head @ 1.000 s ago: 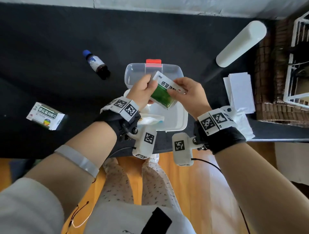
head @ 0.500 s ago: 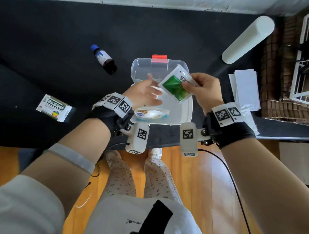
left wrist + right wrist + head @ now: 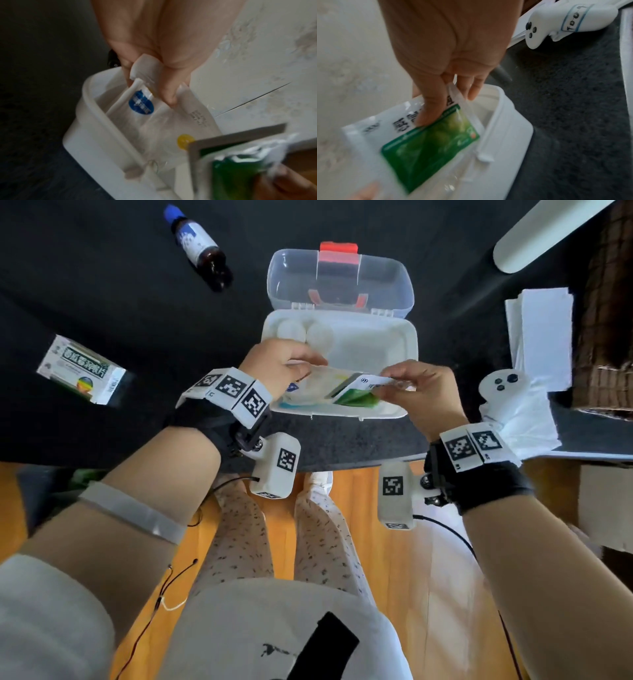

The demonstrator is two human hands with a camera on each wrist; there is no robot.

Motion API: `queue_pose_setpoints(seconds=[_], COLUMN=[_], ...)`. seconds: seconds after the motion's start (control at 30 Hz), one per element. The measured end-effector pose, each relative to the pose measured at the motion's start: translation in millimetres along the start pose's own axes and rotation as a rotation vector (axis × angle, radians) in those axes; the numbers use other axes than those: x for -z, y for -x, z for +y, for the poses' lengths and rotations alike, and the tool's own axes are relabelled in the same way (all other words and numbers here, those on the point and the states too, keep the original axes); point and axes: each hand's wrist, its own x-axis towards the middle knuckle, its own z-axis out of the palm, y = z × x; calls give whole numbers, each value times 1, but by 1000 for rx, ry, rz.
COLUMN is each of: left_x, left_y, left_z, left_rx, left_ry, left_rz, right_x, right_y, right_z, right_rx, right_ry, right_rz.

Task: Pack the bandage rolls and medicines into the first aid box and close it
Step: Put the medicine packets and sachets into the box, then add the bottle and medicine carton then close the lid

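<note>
Nearest the body, both hands work over the front part of the open first aid box, which sits on the dark worktop close to its near edge. The right hand pinches the top edge of a green and white medicine sachet between thumb and fingers, its lower end down inside the box at the front right. The left hand pinches the corner of a clear plastic packet with a blue badge, which lies in the box's front left part, against the near wall.

Further back in the box, two white bandage rolls sit side by side in the rear left corner. The clear lid stands tipped back beyond them, its red latch at the far edge.

To the left on the worktop, well apart from the box, lies a medicine carton. Further off, a brown bottle with a blue cap lies on its side. To the right, a white toy figure rests near a stack of white paper.
</note>
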Motion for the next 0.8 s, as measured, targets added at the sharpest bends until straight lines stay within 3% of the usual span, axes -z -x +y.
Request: queue_pose_setpoints(seconds=[0.13,0.23,0.47,0.57,0.67,0.8], left_x=[-1,0,-1,-1,-1,6], left_y=[4,4,5,7,8,5], left_z=[-2,-1,-1,0,2,2], left_rx=[-37,-33,-23,-19,-15,16], left_ry=[-12,5,-8,-11,-2,102], left_rz=[-4,-24,-25,-25,-27,-117], right_x=[-17,-25,-37,-37,-35,-29], right_y=[6,7,-5,-7,-4,-5], right_z=[0,-4,-11,-13,-14,-25], right_rx=[78,82,-198,-239,-214,-204], right_ry=[332,510,615,605,569,501], right_rz=[31,-38,-229,-272,-243,-36])
